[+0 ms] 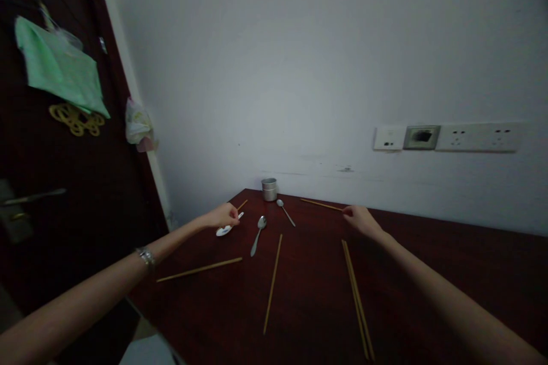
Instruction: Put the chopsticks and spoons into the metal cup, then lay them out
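My left hand [223, 215] is closed at the far left of the table, with a chopstick [242, 204] sticking out beyond its fingers. Just under that hand lies a white spoon [223, 231], partly covered by the fingers. On the right, my right hand [360, 219] pinches the near end of another chopstick [321, 203], which points left along the wall. Between the hands are a larger metal spoon [258, 235], a smaller metal spoon [286, 212] and a metal cup [269, 189] standing upright by the wall.
On the dark red table [308, 296] lie a single chopstick [199, 269] at left, one in the middle [273, 285] and a pair of chopsticks [358, 299] at right. Wall sockets [477, 137] sit above. A door [85, 182] with a green cloth [62, 65] stands left.
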Demonstrator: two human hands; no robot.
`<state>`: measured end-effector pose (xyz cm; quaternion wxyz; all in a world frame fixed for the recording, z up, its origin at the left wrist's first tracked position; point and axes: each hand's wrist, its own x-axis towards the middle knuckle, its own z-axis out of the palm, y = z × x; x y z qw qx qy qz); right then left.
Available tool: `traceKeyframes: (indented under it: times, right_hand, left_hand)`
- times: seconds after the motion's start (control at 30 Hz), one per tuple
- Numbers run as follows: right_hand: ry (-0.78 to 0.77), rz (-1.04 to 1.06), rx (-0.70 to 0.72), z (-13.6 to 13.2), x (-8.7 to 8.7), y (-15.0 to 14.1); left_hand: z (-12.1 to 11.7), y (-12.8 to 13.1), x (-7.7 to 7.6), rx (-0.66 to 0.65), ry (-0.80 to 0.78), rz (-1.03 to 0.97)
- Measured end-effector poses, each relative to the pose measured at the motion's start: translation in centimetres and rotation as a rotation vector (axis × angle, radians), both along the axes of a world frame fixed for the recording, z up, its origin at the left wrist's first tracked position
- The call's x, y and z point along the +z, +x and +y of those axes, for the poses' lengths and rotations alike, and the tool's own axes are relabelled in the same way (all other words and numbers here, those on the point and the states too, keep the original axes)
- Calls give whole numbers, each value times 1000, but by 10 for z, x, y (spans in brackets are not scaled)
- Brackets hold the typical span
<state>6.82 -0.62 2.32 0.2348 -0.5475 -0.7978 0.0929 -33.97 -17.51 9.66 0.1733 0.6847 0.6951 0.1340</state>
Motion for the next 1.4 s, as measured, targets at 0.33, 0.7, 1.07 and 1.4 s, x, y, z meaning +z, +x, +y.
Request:
traceKeyframes:
  times: [0.33, 0.7, 1.07, 1.4]
  right_hand:
    - [77, -203, 38, 58, -20, -16]
    - [58, -355, 81, 91, -40, -39]
    - [88, -387, 95, 86, -36, -48]
    - [144, -218, 24, 65, -5, -33]
  left_hand:
    - [-57, 3, -19, -133, -220, 480]
    - [-66, 6, -30, -97, -371, 618]
    - [-68, 7, -31, -201, -269, 620]
    - [-64, 16, 6, -191, -115, 395]
